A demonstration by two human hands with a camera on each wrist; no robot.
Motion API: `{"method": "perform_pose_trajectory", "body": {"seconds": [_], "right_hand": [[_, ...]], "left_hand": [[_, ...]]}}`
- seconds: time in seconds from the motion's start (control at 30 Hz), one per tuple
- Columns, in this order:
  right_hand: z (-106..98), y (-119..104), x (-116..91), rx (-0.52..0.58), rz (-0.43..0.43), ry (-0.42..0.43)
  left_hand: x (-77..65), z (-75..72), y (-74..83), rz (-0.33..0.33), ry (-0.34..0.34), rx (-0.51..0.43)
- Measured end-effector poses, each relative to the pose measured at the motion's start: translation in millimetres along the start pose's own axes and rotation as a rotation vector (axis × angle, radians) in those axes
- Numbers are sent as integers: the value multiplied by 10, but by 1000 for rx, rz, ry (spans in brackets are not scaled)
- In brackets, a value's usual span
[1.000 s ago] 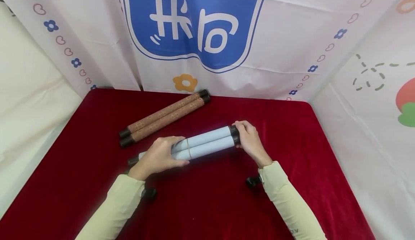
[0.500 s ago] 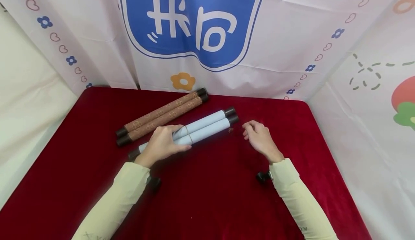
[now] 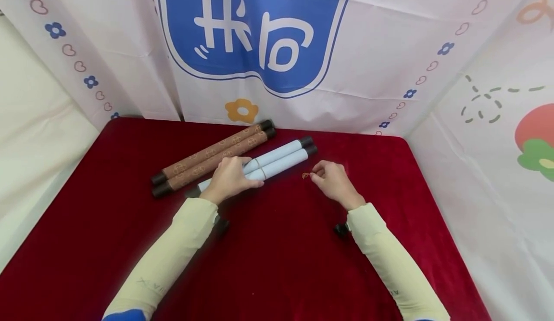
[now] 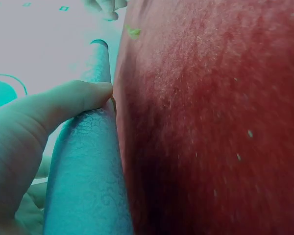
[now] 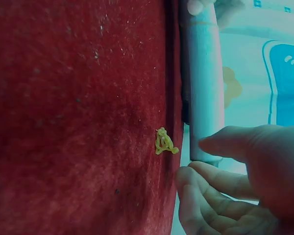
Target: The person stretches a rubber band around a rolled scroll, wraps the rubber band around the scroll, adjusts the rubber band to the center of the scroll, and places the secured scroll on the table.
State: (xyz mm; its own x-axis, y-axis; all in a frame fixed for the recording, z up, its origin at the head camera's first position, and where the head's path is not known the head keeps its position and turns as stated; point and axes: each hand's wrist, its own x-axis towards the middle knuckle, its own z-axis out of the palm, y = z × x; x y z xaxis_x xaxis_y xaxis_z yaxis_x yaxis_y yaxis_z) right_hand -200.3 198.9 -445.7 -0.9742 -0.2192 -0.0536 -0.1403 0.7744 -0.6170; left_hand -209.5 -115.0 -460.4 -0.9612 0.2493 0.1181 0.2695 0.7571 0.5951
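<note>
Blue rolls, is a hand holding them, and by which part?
Yes, the left hand grips the blue rolls around their middle, near the thin band round them.

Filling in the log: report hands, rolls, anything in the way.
Left hand gripping pale blue rolls. Right hand beside small yellow tangle, not gripping it. Brown rolls close behind blue ones; nothing seen blocking right hand.
</note>
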Motion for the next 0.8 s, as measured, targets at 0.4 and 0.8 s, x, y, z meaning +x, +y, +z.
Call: {"method": "perform_pose_trajectory", "body": {"seconds": [0.4, 0.8], "right_hand": [[149, -24, 163, -40, 22, -50], [147, -60, 195, -73, 13, -20]], "left_hand": [[110, 183, 46, -59, 8, 39], [125, 179, 74, -34, -12, 103]]}}
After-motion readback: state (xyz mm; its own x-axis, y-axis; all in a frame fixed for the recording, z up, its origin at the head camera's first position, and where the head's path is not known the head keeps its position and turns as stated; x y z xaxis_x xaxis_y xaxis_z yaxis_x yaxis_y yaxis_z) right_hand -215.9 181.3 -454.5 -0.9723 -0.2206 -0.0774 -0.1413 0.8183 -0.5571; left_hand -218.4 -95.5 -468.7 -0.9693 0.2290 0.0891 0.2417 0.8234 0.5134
